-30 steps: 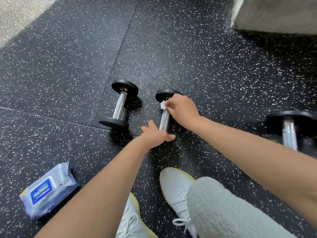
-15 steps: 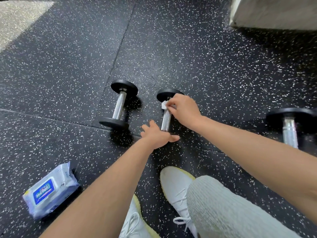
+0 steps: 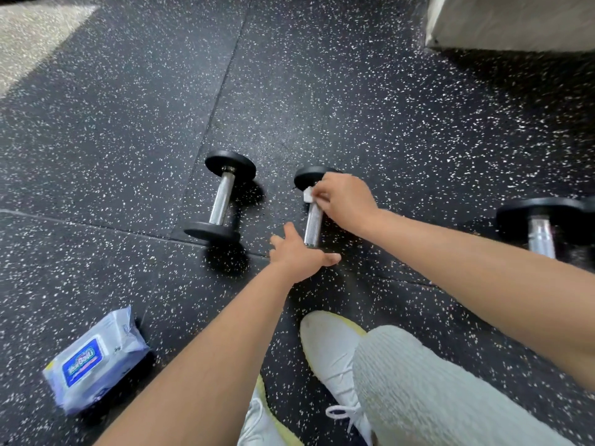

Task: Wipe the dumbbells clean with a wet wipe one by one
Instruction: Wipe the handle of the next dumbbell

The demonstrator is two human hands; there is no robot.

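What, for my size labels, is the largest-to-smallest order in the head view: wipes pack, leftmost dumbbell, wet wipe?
1. wipes pack: looks largest, but it lies nearest the camera, so its lead over the dumbbell is unsure.
2. leftmost dumbbell.
3. wet wipe: smallest as shown, partly hidden by the right hand.

The floor [image 3: 354, 91] is matt black rubber flecked with white. The left dumbbell [image 3: 222, 197] has a shiny chromed metal bar and matt black heads; the bar of the middle dumbbell [image 3: 313, 225] looks knurled. The wet wipe [image 3: 308, 194] is soft white cloth, the wipes pack [image 3: 96, 358] glossy crinkled plastic film, the trouser leg [image 3: 434, 397] ribbed pale fabric
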